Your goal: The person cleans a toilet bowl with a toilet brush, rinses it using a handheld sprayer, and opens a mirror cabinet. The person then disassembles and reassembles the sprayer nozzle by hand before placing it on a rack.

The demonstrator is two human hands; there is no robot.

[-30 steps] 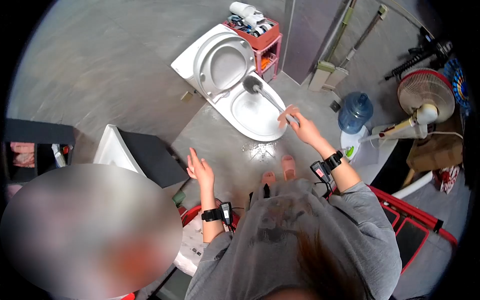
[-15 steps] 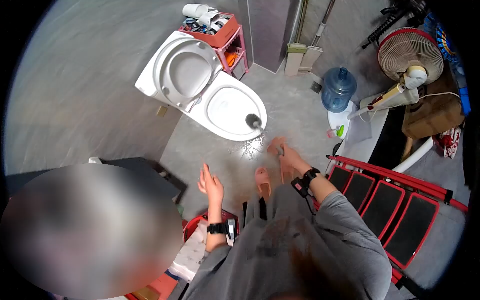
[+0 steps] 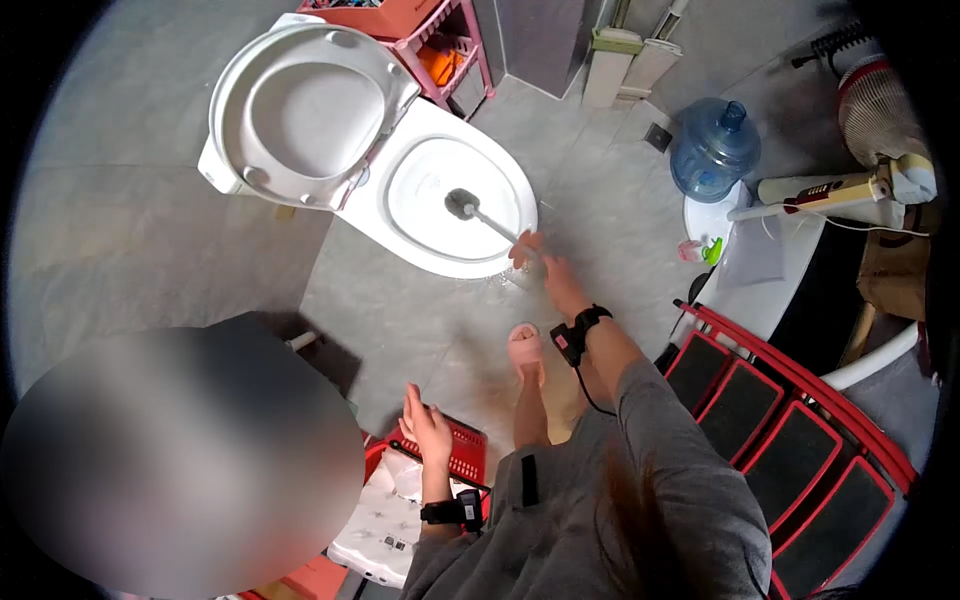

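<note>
My right hand (image 3: 560, 283) is closed round the handle of a toilet brush (image 3: 490, 222), close to a pink guard on it. The dark bristle head lies inside the bowl of the white toilet (image 3: 430, 250), whose seat and lid (image 3: 315, 120) are raised. Below and to the left, my left hand (image 3: 429, 431) holds nothing, its fingers stretched out above a red basket (image 3: 466, 452) and a white pack (image 3: 380, 520).
A pink shelf (image 3: 470, 40) stands beside the toilet. To the right are a blue water bottle (image 3: 714, 150), a fan (image 3: 880, 115) and a folded red step ladder (image 3: 800, 400). A large blurred area covers the lower left.
The brush head has moved from the bowl's front rim further into the bowl, and my right hand has come nearer the toilet. The camera view has shifted. My left hand stays empty.
</note>
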